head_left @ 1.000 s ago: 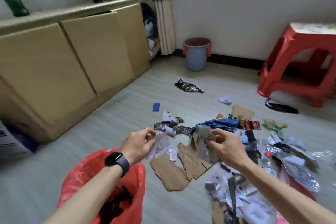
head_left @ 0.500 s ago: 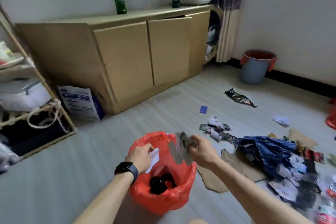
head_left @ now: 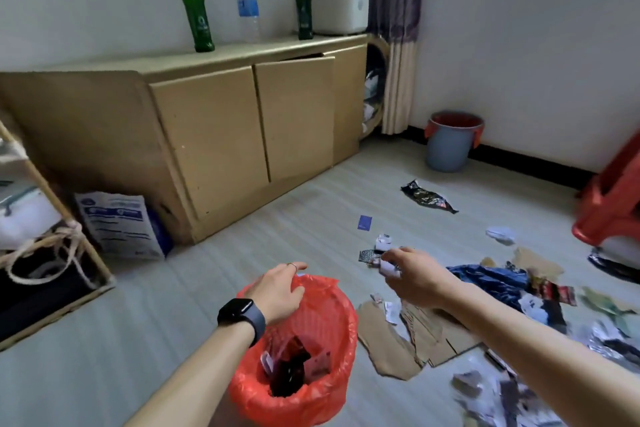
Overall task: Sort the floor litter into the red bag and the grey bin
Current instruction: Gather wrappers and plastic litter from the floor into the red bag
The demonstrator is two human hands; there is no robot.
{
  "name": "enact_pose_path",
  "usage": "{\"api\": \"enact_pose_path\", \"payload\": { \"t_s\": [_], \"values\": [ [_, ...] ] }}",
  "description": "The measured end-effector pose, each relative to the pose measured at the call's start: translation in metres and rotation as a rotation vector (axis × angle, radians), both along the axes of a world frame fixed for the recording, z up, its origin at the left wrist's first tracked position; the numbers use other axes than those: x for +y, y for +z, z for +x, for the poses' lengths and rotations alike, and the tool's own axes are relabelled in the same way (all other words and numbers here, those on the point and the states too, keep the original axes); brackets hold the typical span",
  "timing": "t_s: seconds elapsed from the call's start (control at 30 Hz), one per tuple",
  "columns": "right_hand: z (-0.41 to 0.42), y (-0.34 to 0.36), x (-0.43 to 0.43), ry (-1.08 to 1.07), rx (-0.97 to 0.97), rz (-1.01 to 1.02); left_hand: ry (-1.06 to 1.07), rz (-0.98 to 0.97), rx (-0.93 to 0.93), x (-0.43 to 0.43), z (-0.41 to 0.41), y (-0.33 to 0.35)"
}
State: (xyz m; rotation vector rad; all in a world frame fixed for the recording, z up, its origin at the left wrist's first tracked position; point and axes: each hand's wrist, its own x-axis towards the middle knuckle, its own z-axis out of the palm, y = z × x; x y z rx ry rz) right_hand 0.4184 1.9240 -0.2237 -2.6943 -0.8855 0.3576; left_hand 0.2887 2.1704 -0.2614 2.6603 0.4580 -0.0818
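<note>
Here the left hand (head_left: 278,289) rests loose-fingered on the rim of the red bag (head_left: 332,388); the right hand (head_left: 414,276) pinches a paper scrap (head_left: 389,269) just beside it, with the grey bin (head_left: 450,149) well apart. Best to spread the mouth wide, then release directly above.

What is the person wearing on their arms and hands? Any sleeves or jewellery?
No sleeves show: both forearms are bare. On the left wrist sits a smartwatch with a black, rounded-square face and a dark grey band. The left hand has a thin ring on one finger. The right hand wears nothing that I can see.
</note>
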Motion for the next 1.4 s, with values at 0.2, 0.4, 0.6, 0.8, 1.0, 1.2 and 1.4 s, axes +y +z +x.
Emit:
{"api": "enact_pose_path", "payload": {
  "t_s": [0.2, 0.4, 0.6, 0.8, 1.0, 1.2, 1.4],
  "values": [
    [0.054, 0.008, -0.072, -0.125, -0.104, 0.008, -0.184, 0.064, 0.015, -0.050, 0.084, 0.005],
    [0.118, -0.077, -0.103, -0.300, 0.021, 0.132, -0.302, 0.132, 0.150, -0.086, 0.187, -0.058],
    [0.177, -0.226, -0.089, -0.310, 0.211, 0.045, -0.287, 0.120, 0.425, -0.112, 0.269, -0.197],
    [0.230, -0.321, -0.046, -0.308, 0.308, 0.067, -0.189, 0.072, 0.538, -0.122, 0.300, -0.297],
    [0.303, -0.346, 0.013, -0.236, 0.227, 0.038, -0.119, -0.025, 0.423, -0.116, 0.308, -0.326],
    [0.308, -0.384, 0.031, -0.176, 0.117, -0.170, -0.146, -0.093, 0.437, -0.108, 0.317, -0.332],
    [0.284, -0.359, 0.006, -0.261, 0.148, 0.021, -0.140, -0.077, 0.417, -0.116, 0.299, -0.316]
  ]
}}
